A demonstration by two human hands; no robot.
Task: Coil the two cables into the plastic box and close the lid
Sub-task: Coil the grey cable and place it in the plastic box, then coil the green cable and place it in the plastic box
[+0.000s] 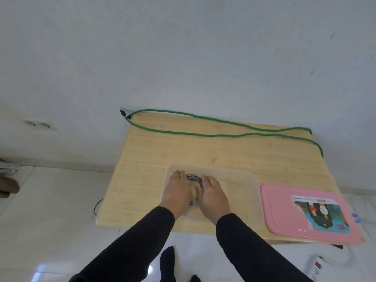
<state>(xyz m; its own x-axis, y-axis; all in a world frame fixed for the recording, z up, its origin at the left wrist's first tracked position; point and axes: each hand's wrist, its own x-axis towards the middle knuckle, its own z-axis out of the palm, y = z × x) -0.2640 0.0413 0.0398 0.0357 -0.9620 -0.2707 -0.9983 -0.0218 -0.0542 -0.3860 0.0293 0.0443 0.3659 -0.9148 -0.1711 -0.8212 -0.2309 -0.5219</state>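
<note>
A clear plastic box (242,192) stands on the wooden table (203,151) near its front edge. Inside its left half lies a coiled grey cable (194,178), mostly covered by my hands. My left hand (178,190) and my right hand (212,194) both press down on the coil with fingers laid over it, side by side. A long green cable (213,135) lies uncoiled in a loop along the table's back edge, its dark plug at the back left corner. The pink lid (305,212) rests flat to the right of the box, label up.
The lid overhangs the table's front right corner. A white power strip (316,267) with a red switch lies on the tiled floor at the lower right. A wall socket (39,124) is at the left. My feet in dark socks stand below the table's front edge.
</note>
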